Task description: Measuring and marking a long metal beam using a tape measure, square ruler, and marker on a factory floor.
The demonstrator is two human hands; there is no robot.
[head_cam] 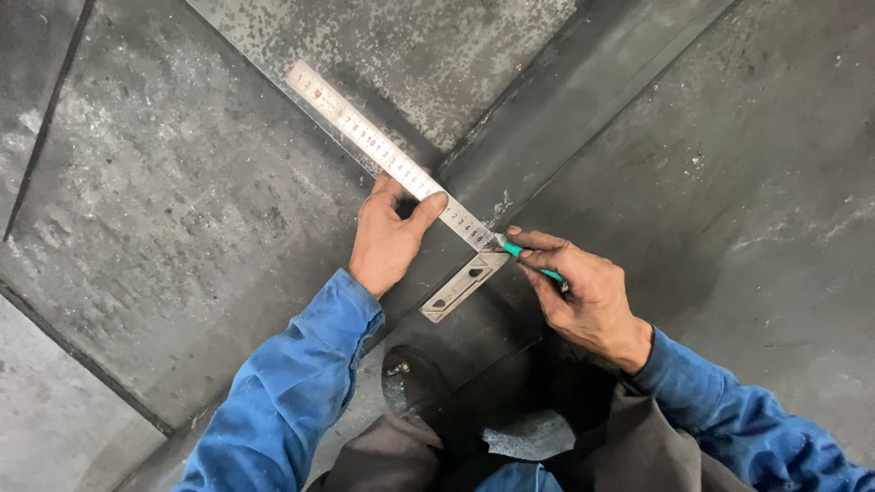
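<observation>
A steel try square (365,137) lies on a dark metal plate (182,210). Its long ruled blade runs from the upper left down to the middle, and its short slotted leg (460,288) turns toward me. My left hand (387,237) presses the blade flat, thumb and fingers spread over it. My right hand (583,296) grips a green marking pen (524,255), whose tip touches the plate at the corner of the square. Both arms wear blue sleeves.
A dark raised steel strip (583,91) runs diagonally from the upper right toward the square's corner. More grey steel plate (756,182) lies to the right. My dark shoe (415,383) and trousers sit at the bottom middle.
</observation>
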